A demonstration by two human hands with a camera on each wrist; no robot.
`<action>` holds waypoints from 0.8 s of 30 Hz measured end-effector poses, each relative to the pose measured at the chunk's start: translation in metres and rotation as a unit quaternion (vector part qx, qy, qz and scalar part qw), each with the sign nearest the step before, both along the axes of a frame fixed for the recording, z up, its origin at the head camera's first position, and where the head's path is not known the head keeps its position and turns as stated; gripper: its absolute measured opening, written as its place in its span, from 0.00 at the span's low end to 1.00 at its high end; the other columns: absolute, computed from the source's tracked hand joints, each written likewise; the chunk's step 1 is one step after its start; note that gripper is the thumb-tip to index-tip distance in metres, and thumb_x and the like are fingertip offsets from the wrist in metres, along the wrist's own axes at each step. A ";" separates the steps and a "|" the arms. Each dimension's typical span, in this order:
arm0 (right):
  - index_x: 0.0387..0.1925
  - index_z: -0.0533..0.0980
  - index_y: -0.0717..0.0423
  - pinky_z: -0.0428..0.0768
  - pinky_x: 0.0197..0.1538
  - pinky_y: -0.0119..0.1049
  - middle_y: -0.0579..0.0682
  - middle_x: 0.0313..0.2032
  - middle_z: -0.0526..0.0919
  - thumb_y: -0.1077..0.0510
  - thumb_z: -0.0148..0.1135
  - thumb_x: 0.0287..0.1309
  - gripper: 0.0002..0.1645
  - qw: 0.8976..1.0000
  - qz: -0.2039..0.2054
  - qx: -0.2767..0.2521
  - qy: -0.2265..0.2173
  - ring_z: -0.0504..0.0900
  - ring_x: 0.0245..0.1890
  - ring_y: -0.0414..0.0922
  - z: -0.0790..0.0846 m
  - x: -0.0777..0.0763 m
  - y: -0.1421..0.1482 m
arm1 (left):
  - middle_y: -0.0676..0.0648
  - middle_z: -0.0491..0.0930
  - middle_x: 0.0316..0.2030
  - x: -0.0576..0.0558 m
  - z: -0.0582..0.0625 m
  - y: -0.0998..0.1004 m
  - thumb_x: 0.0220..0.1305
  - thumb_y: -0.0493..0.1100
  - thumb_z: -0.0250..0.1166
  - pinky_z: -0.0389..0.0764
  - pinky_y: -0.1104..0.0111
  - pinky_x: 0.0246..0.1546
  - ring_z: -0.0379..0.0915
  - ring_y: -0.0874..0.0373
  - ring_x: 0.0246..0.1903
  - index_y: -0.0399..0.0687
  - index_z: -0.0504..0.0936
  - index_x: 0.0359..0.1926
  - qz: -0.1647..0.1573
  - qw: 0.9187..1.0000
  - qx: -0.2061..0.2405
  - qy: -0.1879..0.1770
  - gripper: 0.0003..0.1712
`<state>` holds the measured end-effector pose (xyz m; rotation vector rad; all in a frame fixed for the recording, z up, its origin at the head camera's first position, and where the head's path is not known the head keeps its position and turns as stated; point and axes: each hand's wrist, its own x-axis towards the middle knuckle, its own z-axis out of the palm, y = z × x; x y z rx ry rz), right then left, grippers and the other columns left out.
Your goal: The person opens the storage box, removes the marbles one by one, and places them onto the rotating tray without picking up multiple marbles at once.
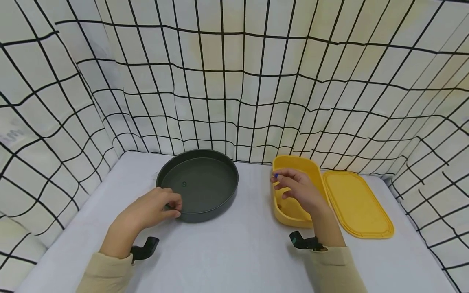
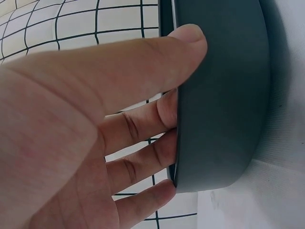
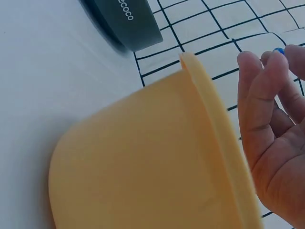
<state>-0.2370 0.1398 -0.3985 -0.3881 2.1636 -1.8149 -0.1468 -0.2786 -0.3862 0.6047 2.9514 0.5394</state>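
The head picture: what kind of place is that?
Probably a small tabletop work booth: there's a white tabletop, grid-patterned sheeting around three sides, and a dark pan set out inside.

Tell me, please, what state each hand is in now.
Left hand: holding the round, dark grey pan by its rim.
Right hand: pinching a small blue object above the oblong yellow tub.

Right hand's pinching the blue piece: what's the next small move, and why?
Probably carry the blue piece left toward the dark pan: the right hand pinches it near the left rim of the yellow container while the left hand grips the pan's rim, seemingly steadying it.
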 end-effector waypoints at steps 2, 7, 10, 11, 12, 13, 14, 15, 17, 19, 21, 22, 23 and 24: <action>0.57 0.74 0.63 0.82 0.36 0.34 0.61 0.52 0.80 0.46 0.57 0.71 0.25 1.000 0.001 -0.004 -0.001 0.81 0.44 0.48 0.000 0.000 -0.001 | 0.59 0.74 0.33 0.000 0.000 0.000 0.57 0.44 0.74 0.71 0.62 0.37 0.69 0.59 0.37 0.65 0.77 0.29 -0.002 1.000 0.001 0.002 0.13; 0.53 0.75 0.63 0.82 0.35 0.34 0.58 0.47 0.81 0.43 0.57 0.70 0.26 1.000 0.000 -0.016 -0.001 0.81 0.43 0.52 0.000 0.000 -0.005 | 0.59 0.74 0.33 -0.001 0.000 -0.001 0.57 0.44 0.74 0.71 0.62 0.38 0.69 0.59 0.37 0.65 0.76 0.29 -0.002 1.000 -0.001 0.004 0.13; 0.52 0.75 0.62 0.82 0.37 0.35 0.56 0.46 0.82 0.42 0.57 0.70 0.27 1.000 -0.003 -0.022 -0.005 0.81 0.45 0.55 0.001 0.002 -0.010 | 0.59 0.74 0.33 0.000 0.000 0.000 0.57 0.44 0.74 0.72 0.61 0.38 0.70 0.59 0.38 0.65 0.77 0.29 0.000 1.000 0.000 0.003 0.13; 0.52 0.75 0.63 0.82 0.37 0.35 0.56 0.46 0.82 0.42 0.57 0.70 0.28 1.000 -0.002 -0.025 -0.007 0.81 0.45 0.54 0.001 0.002 -0.011 | 0.59 0.74 0.33 0.000 0.000 0.000 0.57 0.44 0.74 0.72 0.61 0.38 0.70 0.59 0.38 0.65 0.77 0.29 0.001 1.000 0.000 0.002 0.13; 0.53 0.74 0.63 0.82 0.39 0.35 0.55 0.46 0.82 0.42 0.57 0.70 0.28 1.000 0.000 -0.030 -0.010 0.81 0.45 0.54 0.001 0.003 -0.013 | 0.59 0.74 0.33 0.000 0.000 0.001 0.57 0.44 0.74 0.71 0.61 0.38 0.70 0.59 0.38 0.65 0.77 0.29 0.002 1.000 0.000 0.001 0.13; 0.54 0.74 0.64 0.82 0.39 0.35 0.55 0.47 0.82 0.43 0.58 0.70 0.28 0.999 0.000 -0.035 -0.014 0.81 0.45 0.53 0.002 0.003 -0.016 | 0.59 0.74 0.33 0.000 0.000 0.001 0.57 0.44 0.74 0.71 0.61 0.38 0.70 0.58 0.38 0.65 0.77 0.29 0.002 1.000 0.000 0.000 0.13; 0.54 0.73 0.64 0.83 0.40 0.36 0.54 0.47 0.83 0.44 0.58 0.70 0.27 0.999 0.001 -0.041 -0.017 0.81 0.44 0.50 0.003 0.004 -0.018 | 0.59 0.74 0.33 0.000 0.000 0.001 0.57 0.44 0.74 0.71 0.61 0.37 0.70 0.58 0.38 0.65 0.77 0.29 0.002 1.000 0.000 -0.001 0.13; 0.54 0.73 0.64 0.83 0.42 0.36 0.53 0.47 0.83 0.46 0.58 0.70 0.25 0.999 0.005 -0.051 -0.019 0.81 0.44 0.49 0.004 0.004 -0.020 | 0.59 0.74 0.33 0.001 0.000 0.001 0.57 0.44 0.74 0.71 0.61 0.37 0.70 0.58 0.38 0.64 0.77 0.29 0.003 1.000 0.000 -0.002 0.13; 0.54 0.73 0.62 0.82 0.43 0.36 0.52 0.48 0.83 0.50 0.58 0.71 0.21 0.996 0.008 -0.081 -0.026 0.81 0.44 0.48 0.006 0.004 -0.026 | 0.59 0.75 0.33 0.001 0.000 0.002 0.57 0.44 0.74 0.71 0.61 0.37 0.70 0.58 0.38 0.64 0.77 0.29 0.003 1.000 0.000 -0.002 0.13; 0.53 0.74 0.60 0.82 0.44 0.35 0.50 0.48 0.84 0.54 0.58 0.71 0.16 0.993 0.008 -0.116 -0.032 0.81 0.45 0.47 0.010 0.004 -0.032 | 0.59 0.75 0.33 0.002 0.001 0.002 0.57 0.44 0.74 0.71 0.62 0.37 0.70 0.58 0.38 0.64 0.77 0.29 0.002 1.000 0.001 -0.001 0.13; 0.52 0.74 0.57 0.82 0.45 0.34 0.49 0.47 0.84 0.55 0.58 0.71 0.14 0.988 0.006 -0.151 -0.036 0.81 0.45 0.46 0.014 0.002 -0.039 | 0.59 0.74 0.33 0.003 0.002 0.002 0.57 0.44 0.74 0.72 0.62 0.37 0.70 0.58 0.38 0.64 0.77 0.29 0.001 1.000 0.004 0.000 0.12; 0.51 0.74 0.56 0.81 0.45 0.34 0.48 0.46 0.85 0.54 0.58 0.71 0.13 0.985 0.002 -0.168 -0.040 0.81 0.44 0.45 0.016 0.001 -0.042 | 0.59 0.74 0.33 0.003 0.002 0.002 0.57 0.44 0.74 0.72 0.62 0.37 0.70 0.58 0.38 0.64 0.77 0.29 0.000 1.000 0.005 0.000 0.12; 0.51 0.75 0.55 0.82 0.45 0.33 0.48 0.45 0.85 0.53 0.58 0.71 0.13 0.983 0.002 -0.181 -0.040 0.82 0.44 0.45 0.019 0.000 -0.046 | 0.59 0.74 0.33 0.003 0.002 0.001 0.57 0.44 0.74 0.72 0.62 0.36 0.70 0.59 0.37 0.64 0.77 0.29 0.001 1.000 0.006 0.000 0.12; 0.50 0.75 0.55 0.82 0.44 0.33 0.48 0.45 0.86 0.52 0.58 0.71 0.13 0.981 0.003 -0.192 -0.040 0.82 0.43 0.45 0.021 0.000 -0.050 | 0.60 0.74 0.32 0.003 0.002 0.001 0.57 0.44 0.74 0.71 0.62 0.36 0.70 0.59 0.37 0.64 0.77 0.29 0.001 1.000 0.006 -0.001 0.12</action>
